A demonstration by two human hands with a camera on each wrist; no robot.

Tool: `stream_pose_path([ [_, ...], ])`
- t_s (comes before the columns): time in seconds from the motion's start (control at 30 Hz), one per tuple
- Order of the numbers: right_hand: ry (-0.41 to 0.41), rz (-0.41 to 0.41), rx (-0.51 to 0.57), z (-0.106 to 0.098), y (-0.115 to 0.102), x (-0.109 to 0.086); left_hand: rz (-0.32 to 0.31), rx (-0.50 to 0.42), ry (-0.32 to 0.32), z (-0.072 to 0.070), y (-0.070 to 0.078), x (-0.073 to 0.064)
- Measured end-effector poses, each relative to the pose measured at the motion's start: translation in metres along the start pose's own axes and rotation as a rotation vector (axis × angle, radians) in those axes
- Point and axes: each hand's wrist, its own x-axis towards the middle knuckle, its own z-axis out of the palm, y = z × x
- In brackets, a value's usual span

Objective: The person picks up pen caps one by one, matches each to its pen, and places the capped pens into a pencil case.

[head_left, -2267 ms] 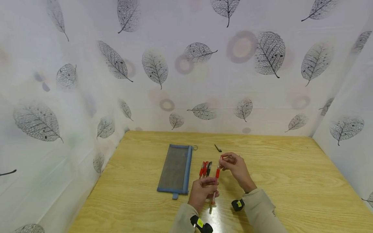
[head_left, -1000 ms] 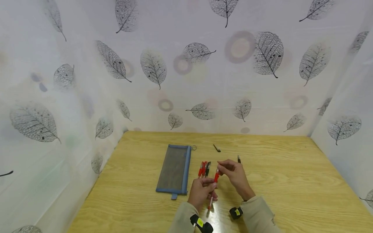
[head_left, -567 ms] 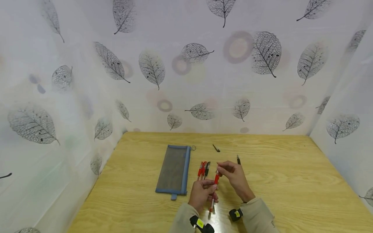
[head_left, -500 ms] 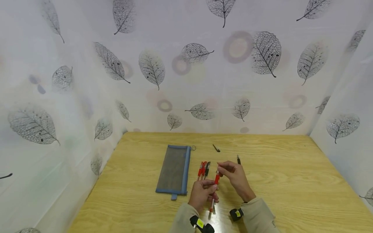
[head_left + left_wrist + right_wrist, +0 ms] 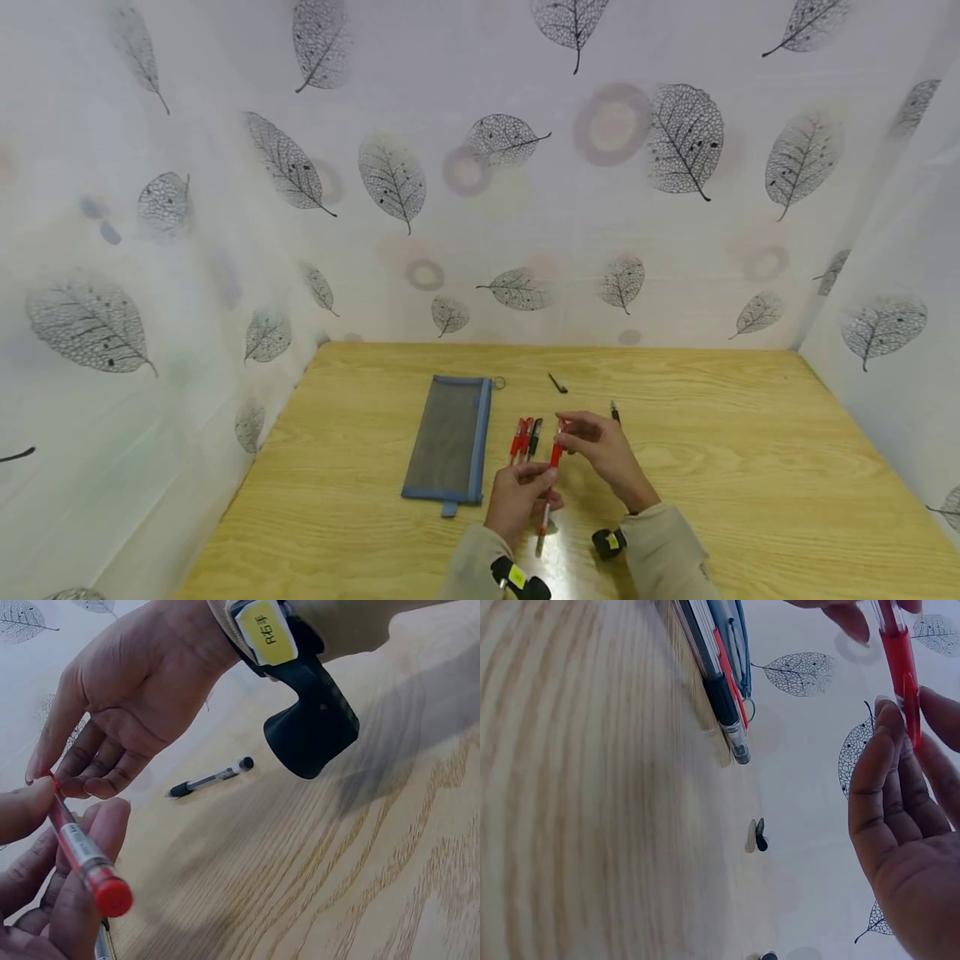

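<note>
My left hand (image 5: 517, 500) pinches the clear barrel of a red gel pen (image 5: 556, 456) between thumb and fingers. The pen is tilted, its red end plug towards the left wrist camera. At the pen's far end, my right hand (image 5: 607, 454) pinches the red cap (image 5: 911, 712), whose clip lies along the red grip in the right wrist view. How far the cap sits on the tip is partly hidden by the fingers. Beyond the left hand, two red pens (image 5: 522, 437) and a black pen (image 5: 534, 437) lie side by side, their lower parts covered by that hand.
A grey mesh zip pouch (image 5: 447, 437) with blue edging lies left of the pens on the wooden table (image 5: 337, 467). A loose black pen cap (image 5: 557, 382) lies towards the back. An uncapped black pen (image 5: 210, 780) lies beyond the right hand.
Since the earliest frame, my right hand has come down and left, bringing the cap to the pen's tip and uncovering the black pen behind it. Lately it has risen very slightly.
</note>
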Motion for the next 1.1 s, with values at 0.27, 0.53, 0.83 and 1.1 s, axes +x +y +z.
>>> stream_pose_path([
  [0.27, -0.011, 0.079, -0.062, 0.001, 0.000, 0.008, 0.002, -0.005, 0.062, -0.002, 0.000, 0.000],
  [0.53, -0.026, 0.115, -0.065, 0.003, 0.010, 0.023, 0.032, -0.036, 0.117, -0.004, -0.003, 0.002],
  [0.83, -0.008, 0.177, -0.147, 0.009, 0.020, 0.039, 0.044, -0.039, 0.111, -0.004, 0.002, -0.001],
  [1.1, -0.037, 0.229, -0.094, 0.014, 0.022, 0.042, 0.084, -0.041, 0.098, -0.003, 0.007, -0.003],
])
